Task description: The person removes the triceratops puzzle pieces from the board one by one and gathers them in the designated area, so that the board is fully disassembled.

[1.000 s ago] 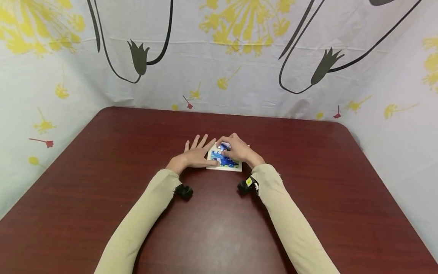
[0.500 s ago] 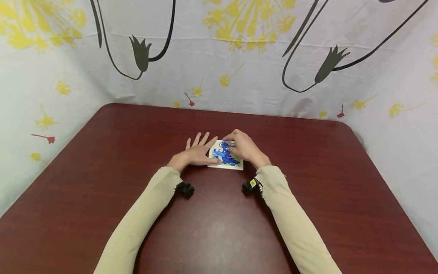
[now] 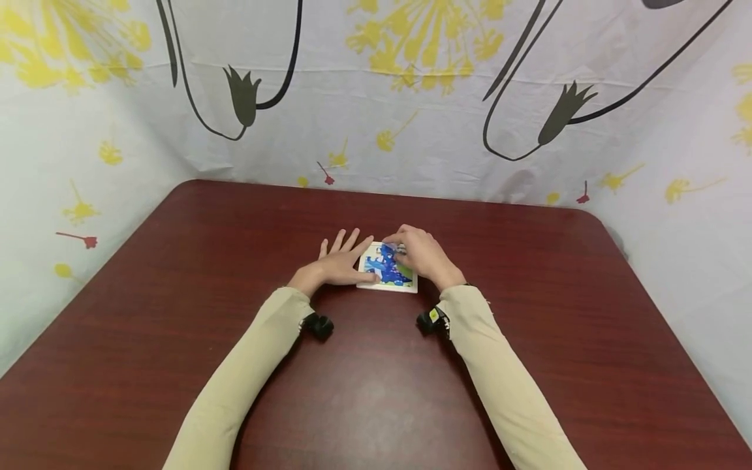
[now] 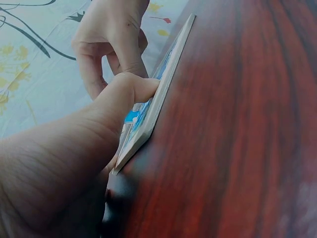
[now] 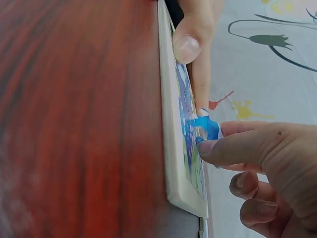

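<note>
A small jigsaw puzzle (image 3: 389,277) with a blue picture and a pale raised frame lies flat on the table. My left hand (image 3: 337,266) spreads its fingers along the puzzle's left side, the thumb resting on the near frame edge. Between thumb and fingertips my right hand (image 3: 424,253) pinches a blue puzzle piece (image 5: 212,128), which in the right wrist view stands tilted up from the picture near the far side. In the left wrist view the frame (image 4: 163,94) shows edge-on, and the right hand's fingers partly hide the picture.
The dark red-brown table (image 3: 376,378) has rounded far corners. Behind it hangs a white cloth (image 3: 446,137) with yellow and dark plant prints. A small black device (image 3: 318,326) sits at the left wrist and another (image 3: 431,320) at the right.
Since a second ago my right hand has shifted slightly right across the puzzle with the blue piece, uncovering more of the picture. My left hand stays in place on the frame.
</note>
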The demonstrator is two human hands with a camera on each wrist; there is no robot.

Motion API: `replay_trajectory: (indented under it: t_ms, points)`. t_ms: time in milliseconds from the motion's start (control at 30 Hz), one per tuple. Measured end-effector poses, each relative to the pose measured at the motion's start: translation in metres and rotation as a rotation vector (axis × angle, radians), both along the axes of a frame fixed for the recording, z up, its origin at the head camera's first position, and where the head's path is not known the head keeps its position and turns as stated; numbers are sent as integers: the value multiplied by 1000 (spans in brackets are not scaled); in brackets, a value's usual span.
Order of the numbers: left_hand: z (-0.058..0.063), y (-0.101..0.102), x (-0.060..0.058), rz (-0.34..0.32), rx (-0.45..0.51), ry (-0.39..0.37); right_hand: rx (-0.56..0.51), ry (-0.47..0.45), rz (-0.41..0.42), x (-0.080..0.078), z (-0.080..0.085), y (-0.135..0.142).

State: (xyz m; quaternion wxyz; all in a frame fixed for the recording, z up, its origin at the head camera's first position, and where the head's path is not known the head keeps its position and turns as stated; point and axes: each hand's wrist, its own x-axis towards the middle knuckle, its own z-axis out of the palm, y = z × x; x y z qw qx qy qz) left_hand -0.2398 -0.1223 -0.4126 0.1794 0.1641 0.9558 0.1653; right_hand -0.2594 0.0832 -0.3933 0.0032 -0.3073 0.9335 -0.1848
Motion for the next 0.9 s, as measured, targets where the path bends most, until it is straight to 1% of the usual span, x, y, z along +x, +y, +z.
replay_trajectory:
  t_ms: [100, 267, 367, 500, 600, 900]
  points:
    - [0, 1, 0, 3, 2, 2, 12, -3, 6, 0, -1, 1]
    - [1, 1, 1, 7, 6, 5, -14, -56, 4, -3, -1, 2]
    - [2, 0, 2, 4, 5, 5, -19, -81, -13, -3, -1, 4]
    - [3, 1, 2, 0, 6, 8, -10, -92, -51, -4, -1, 6]
    - [3, 1, 3, 2, 8, 9, -23, -99, -64, -4, -2, 6]
    - [3, 0, 3, 0, 7, 9, -86, -114, -58, -6, -2, 7]
